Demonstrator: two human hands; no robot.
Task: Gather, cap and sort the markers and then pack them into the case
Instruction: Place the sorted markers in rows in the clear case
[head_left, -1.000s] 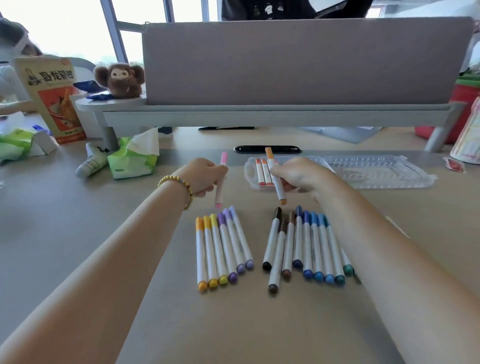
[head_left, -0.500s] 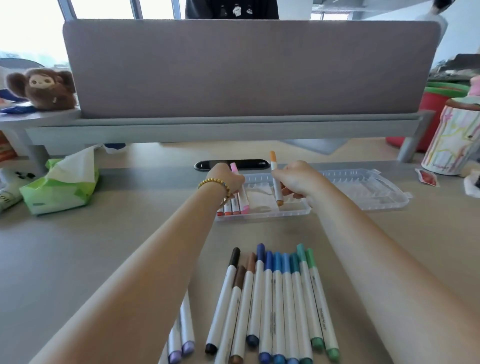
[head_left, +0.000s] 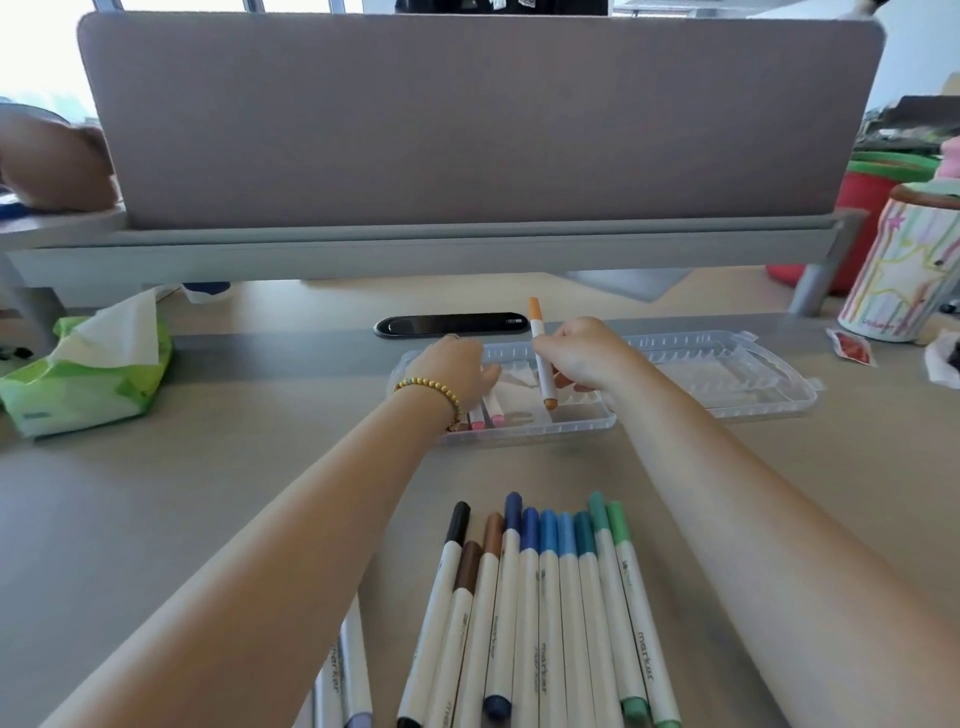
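the right hand (head_left: 582, 358) pinches the light, stiff orange marker (head_left: 542, 358) mid-barrel, upright over the clear case (head_left: 524, 431); the left hand (head_left: 457, 371), fingers flat, presses packed pink markers (head_left: 485, 413) there.

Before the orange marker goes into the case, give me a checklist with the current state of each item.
1. Right hand grips orange marker: ok.
2. Both marker ends capped: ok.
3. Marker over the case: ok, tilted, lower end just above the floor.
4. Slot beside the pink markers free: ok.
5. Left hand out of the way: not ok, it rests on the packed markers.
6. Left hand's grip: cannot tell, fingers hidden.
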